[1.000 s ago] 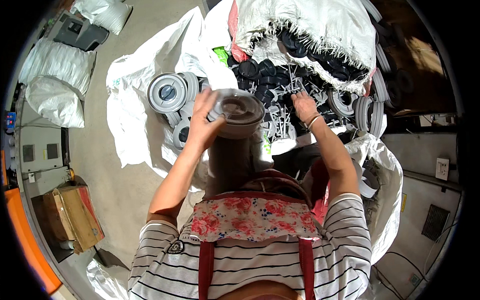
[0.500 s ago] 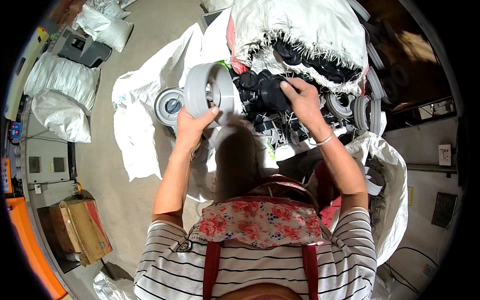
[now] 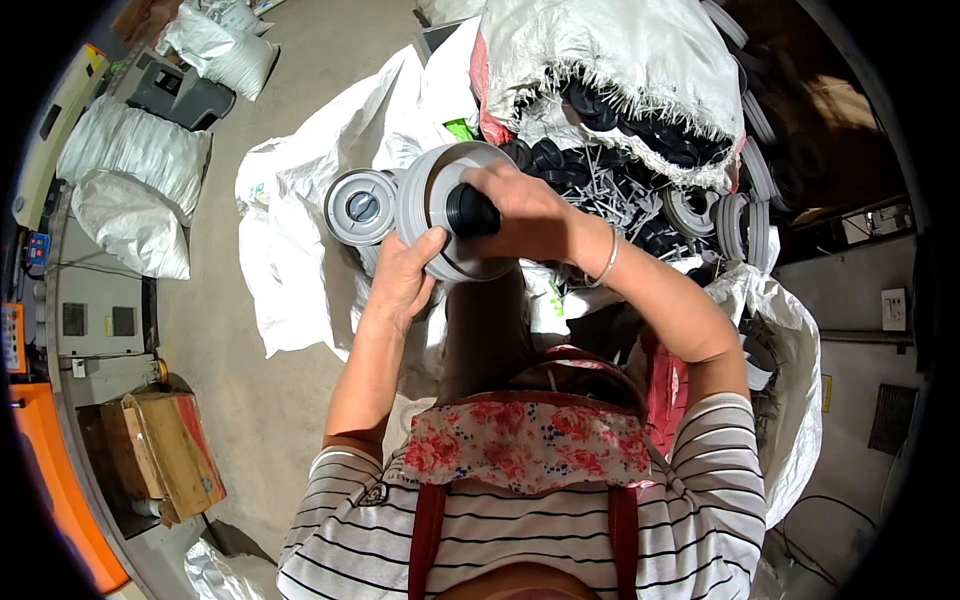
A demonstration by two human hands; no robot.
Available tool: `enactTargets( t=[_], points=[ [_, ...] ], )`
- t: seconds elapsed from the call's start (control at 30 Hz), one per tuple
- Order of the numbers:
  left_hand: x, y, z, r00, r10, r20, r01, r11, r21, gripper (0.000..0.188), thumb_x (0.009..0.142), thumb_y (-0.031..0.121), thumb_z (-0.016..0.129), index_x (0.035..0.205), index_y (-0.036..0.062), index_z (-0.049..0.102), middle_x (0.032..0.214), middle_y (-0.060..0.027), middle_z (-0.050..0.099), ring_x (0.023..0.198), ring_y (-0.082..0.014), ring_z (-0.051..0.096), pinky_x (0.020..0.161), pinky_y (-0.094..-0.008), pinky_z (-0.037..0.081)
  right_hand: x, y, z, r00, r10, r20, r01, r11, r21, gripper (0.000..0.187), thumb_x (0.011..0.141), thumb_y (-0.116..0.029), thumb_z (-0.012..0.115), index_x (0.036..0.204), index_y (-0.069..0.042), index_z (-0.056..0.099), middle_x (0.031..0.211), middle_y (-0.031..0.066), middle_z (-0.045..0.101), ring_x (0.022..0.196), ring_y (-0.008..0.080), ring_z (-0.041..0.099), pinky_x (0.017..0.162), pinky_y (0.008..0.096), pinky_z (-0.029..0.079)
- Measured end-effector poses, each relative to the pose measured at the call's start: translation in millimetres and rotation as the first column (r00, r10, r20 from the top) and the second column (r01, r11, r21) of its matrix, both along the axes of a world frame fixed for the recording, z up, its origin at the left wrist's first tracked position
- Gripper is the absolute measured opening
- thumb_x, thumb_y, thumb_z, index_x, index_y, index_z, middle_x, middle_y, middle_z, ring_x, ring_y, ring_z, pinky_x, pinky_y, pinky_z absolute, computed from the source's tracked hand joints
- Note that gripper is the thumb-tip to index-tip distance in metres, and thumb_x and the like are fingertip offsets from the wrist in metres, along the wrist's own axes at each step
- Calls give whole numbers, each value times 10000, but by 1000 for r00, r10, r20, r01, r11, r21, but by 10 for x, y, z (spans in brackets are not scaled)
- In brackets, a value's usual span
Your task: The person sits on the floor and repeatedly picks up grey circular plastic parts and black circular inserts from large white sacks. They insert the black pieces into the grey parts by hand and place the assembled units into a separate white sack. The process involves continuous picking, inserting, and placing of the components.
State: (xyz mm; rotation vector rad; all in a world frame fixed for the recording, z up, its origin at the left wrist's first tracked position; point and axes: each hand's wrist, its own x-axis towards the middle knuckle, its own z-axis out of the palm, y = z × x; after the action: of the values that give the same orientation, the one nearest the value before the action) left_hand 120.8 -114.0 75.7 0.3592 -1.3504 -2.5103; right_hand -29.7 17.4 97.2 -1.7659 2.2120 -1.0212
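Note:
My left hand (image 3: 402,275) grips the rim of a grey ribbed plastic ring-shaped fitting (image 3: 425,180), its thumb over the near edge. My right hand (image 3: 530,210) is closed round a black ribbed plastic cap (image 3: 472,210), which it holds at the mouth of the grey fitting. Whether the cap touches the fitting inside, I cannot tell. Just left of it sits another grey round fitting (image 3: 345,190) with a dark disc (image 3: 362,207) at its centre. Behind my right hand lie loose black caps (image 3: 555,160) and a heap of thin grey plastic pieces (image 3: 625,190).
A white woven sack (image 3: 610,50) spills black parts at the far side. Grey rings (image 3: 740,225) are stacked to the right, above an open white sack (image 3: 800,370). Filled sacks (image 3: 130,155) and a cardboard box (image 3: 170,455) stand at left.
My right hand has moved left with the black cap, from above the loose parts to the grey fitting. My left hand has shifted slightly right and down, and the fitting's opening has turned.

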Motion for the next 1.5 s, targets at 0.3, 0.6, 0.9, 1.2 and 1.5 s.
enactTargets(
  t=[0.3,0.6,0.9,1.2,1.5],
  points=[
    [24,-178,82,991,-133,-15,134,979,155,555,815,199,689,1252,-44,446,1162,-124,567,1037,-205,585,894,-341,504,-41,-42,31,913,203,-353,-241,968,-67,537,670,-109,662,1183,-108,503,1007,102,509,890,302,534,735,348,508],
    [123,-320,-22,986,-169,3,164,961,224,439,843,132,633,1212,-46,476,1110,-109,578,975,-204,609,867,-340,522,57,-29,196,842,355,-407,-342,934,108,655,618,-70,680,1244,-116,491,1013,90,481,934,317,505,756,325,507],
    [247,-181,126,991,113,76,-113,994,1,327,754,33,672,1065,4,574,929,-60,602,822,-136,592,730,-272,487,78,-347,196,849,-76,524,-128,930,343,413,748,-198,729,1069,1,561,845,142,628,762,182,607,696,316,496],
    [265,-669,-297,943,330,37,-18,161,-987,876,639,147,807,1363,-5,338,1318,-170,464,1242,-277,428,1048,-431,301,46,-681,-286,670,-218,709,-93,924,372,542,916,-469,515,845,54,636,623,50,572,549,83,502,478,256,388],
    [799,-1485,-921,481,871,103,326,-68,-943,1097,630,317,817,1443,7,150,1468,-301,135,1374,-448,91,1065,-601,158,-417,-1197,-1610,845,-491,212,246,709,661,792,749,-554,649,1081,154,528,1087,321,577,1046,400,574,905,396,454]
  ],
)
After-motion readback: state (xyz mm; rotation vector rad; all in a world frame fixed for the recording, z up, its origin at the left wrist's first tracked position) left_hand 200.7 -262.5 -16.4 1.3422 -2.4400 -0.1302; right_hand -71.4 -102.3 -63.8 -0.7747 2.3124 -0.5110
